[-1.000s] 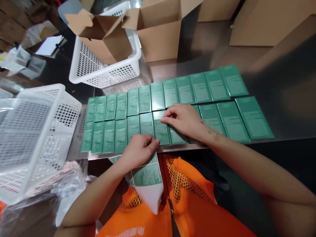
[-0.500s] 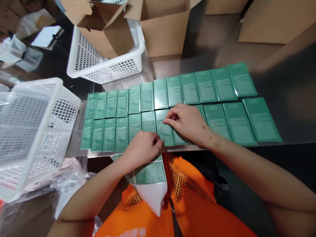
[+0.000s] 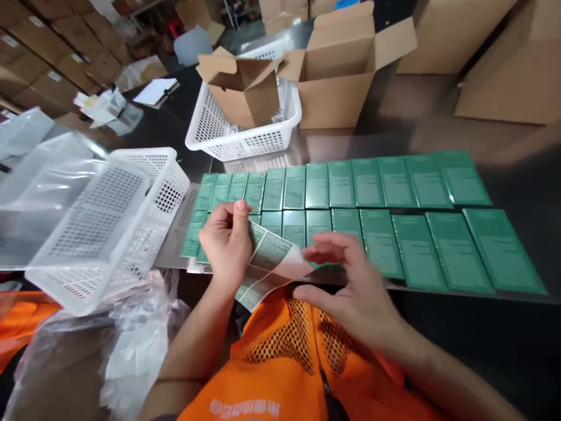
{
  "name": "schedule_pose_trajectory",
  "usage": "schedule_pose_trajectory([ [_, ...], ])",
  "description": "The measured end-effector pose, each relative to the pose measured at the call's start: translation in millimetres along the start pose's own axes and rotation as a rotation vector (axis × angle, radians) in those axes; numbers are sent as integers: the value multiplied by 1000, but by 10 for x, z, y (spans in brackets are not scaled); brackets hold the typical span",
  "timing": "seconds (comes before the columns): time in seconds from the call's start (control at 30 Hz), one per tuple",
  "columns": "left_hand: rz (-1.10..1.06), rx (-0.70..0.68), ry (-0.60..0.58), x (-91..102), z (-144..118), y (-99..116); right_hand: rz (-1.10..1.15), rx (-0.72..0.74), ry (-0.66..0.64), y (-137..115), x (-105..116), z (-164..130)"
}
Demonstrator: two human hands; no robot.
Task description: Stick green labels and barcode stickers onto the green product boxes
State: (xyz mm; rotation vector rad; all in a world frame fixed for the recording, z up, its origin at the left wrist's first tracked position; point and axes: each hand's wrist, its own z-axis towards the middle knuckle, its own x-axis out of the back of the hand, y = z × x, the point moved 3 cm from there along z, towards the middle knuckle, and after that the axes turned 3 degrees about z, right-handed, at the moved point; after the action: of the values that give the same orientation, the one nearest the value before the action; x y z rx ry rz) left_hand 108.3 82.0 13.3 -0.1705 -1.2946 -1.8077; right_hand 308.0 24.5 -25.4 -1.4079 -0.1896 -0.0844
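Left hand (image 3: 228, 242) pinches a label sheet (image 3: 267, 266) at the table's (image 3: 504, 327) near edge. Right hand (image 3: 350, 286), fingers loosely spread, holds nothing, near green boxes (image 3: 381, 240).

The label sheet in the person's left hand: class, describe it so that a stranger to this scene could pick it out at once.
Find the two rows of green boxes on the steel table. At their near left end, the left hand pinches a label sheet. Unlike the flat boxes, it curls, showing its white backing.
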Motion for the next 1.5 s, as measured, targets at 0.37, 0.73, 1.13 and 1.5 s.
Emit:
schedule_pose_trajectory([
  [0.37,-563,375,-515,129,-19,-274,13,33,63,99,-299,164],
  [0.73,-541,381,-648,147,148,-386,58,-166,197,176,-404,246],
  [1.13,-420,274,-482,-86,322,-369,-542,639,272,78,-517,164],
  [1.5,-403,231,-443,-347,579,-374,-189,590,-73,-569,354,486],
])
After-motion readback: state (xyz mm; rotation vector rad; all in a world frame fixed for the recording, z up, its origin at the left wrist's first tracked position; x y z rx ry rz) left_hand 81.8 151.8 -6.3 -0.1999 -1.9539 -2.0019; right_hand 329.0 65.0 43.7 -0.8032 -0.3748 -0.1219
